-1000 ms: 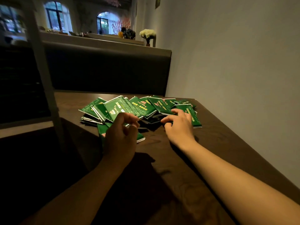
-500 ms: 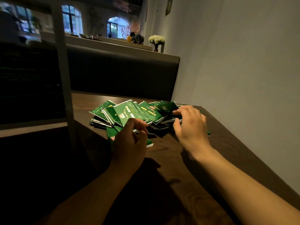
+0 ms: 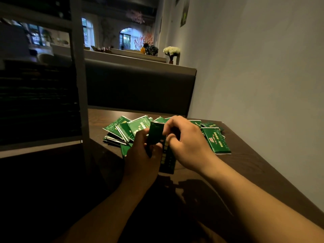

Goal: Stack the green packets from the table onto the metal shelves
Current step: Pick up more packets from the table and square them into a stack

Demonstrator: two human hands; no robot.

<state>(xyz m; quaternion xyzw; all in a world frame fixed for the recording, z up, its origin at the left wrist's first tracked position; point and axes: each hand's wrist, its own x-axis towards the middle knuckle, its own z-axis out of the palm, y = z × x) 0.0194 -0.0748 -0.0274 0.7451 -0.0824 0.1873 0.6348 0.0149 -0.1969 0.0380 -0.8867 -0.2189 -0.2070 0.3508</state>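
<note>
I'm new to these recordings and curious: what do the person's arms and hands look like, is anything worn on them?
Both forearms are bare right to the bottom edge of the picture: no sleeves show. The left hand and right hand wear no gloves, and I see no watch, bracelet or ring, though the dim light could hide a thin one.

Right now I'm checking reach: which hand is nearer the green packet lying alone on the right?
Right. The right hand is just left of that packet; the left hand is farther left.
</note>
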